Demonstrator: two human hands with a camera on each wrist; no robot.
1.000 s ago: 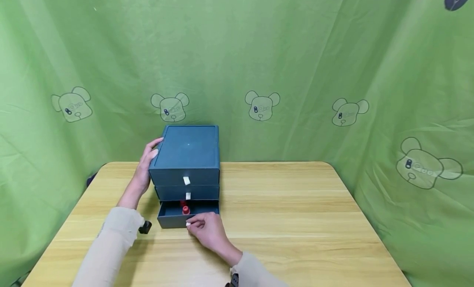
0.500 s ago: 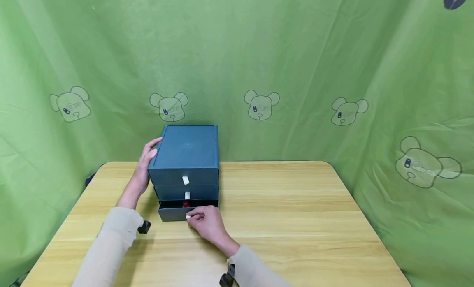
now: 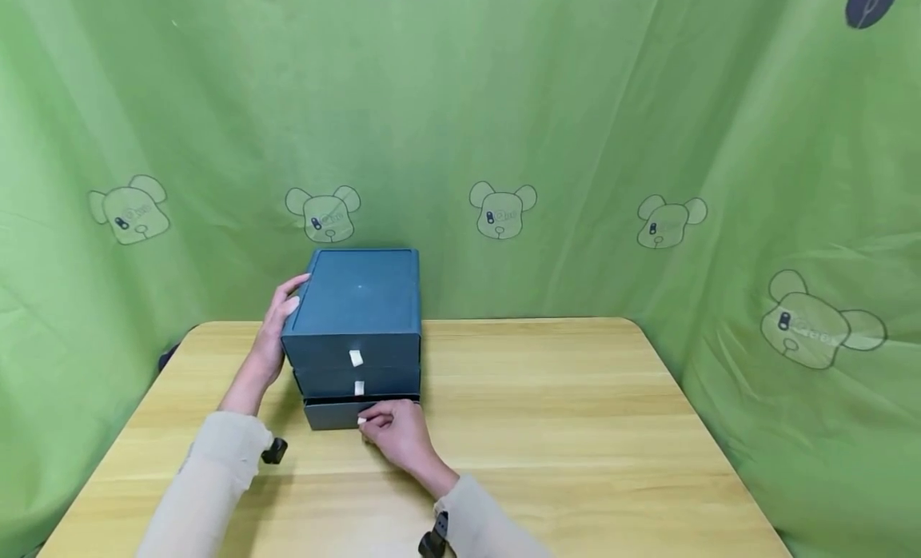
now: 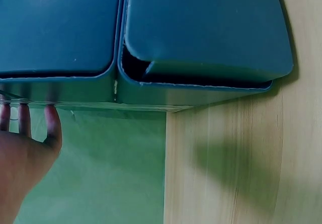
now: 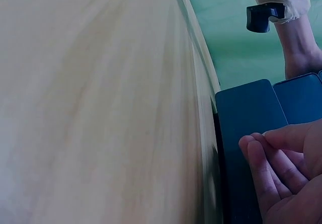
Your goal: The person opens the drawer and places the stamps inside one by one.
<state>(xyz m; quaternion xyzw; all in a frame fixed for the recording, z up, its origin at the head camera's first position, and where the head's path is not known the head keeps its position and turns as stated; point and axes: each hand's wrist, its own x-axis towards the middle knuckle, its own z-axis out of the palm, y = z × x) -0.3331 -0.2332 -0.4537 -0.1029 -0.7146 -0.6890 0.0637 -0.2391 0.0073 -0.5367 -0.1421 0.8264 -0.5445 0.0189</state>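
Observation:
A dark blue plastic drawer unit (image 3: 360,298) with three stacked drawers stands on the table, left of the middle. My left hand (image 3: 270,338) rests along its left side, and in the left wrist view the fingertips touch the side wall. Down at the front, my right hand (image 3: 401,436) pinches the small white pull tab (image 3: 362,420) of the bottom drawer (image 3: 332,416). This drawer sticks out slightly; a narrow gap shows at its side in the left wrist view. Its inside is hidden. The upper two drawers are closed, each with a white tab.
The light wooden table (image 3: 547,430) extends to the right of the unit. Behind it and at both sides hangs a green curtain (image 3: 576,142) with bear-head prints. A small black device (image 3: 274,451) sits at the left cuff, another one (image 3: 433,538) at the right cuff.
The right hand has pushed the bottom drawer inward until only a thin gap remains. The red things inside it have gone out of sight. The left hand stays against the unit.

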